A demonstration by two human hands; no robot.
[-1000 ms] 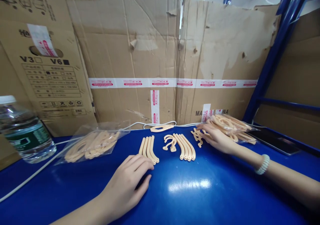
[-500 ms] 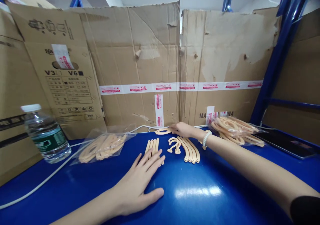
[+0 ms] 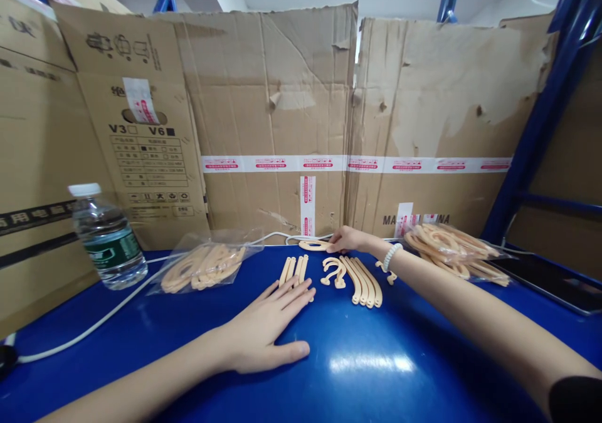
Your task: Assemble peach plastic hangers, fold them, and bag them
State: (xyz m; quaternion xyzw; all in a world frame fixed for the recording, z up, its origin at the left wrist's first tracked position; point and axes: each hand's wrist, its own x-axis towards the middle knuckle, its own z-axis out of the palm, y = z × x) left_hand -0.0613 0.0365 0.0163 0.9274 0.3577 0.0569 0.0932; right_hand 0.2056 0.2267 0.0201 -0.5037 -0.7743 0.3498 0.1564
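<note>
My left hand (image 3: 263,326) lies flat with its fingers spread, the fingertips over the near ends of several straight beige strips (image 3: 294,266). At the back of the table, my right hand (image 3: 350,240) is closed on the right end of a flat beige oval ring (image 3: 313,245); its fingertips are partly hidden. Between the hands lie small curved hook-like pieces (image 3: 335,271) and a row of several long curved beige strips (image 3: 364,282). Another small hooked piece (image 3: 390,277) shows below my right wrist.
A clear bag of beige pieces (image 3: 207,269) lies left, another bag (image 3: 451,247) right, beside a dark flat device (image 3: 550,282). A water bottle (image 3: 108,241) stands at left near a white cable (image 3: 94,328). Cardboard sheets (image 3: 263,122) wall the back of the blue table (image 3: 188,348).
The view has turned slightly left, so things appear shifted to the right. My right hand's fingers now overlap the end of the oval ring. My left hand stays nearly in place.
</note>
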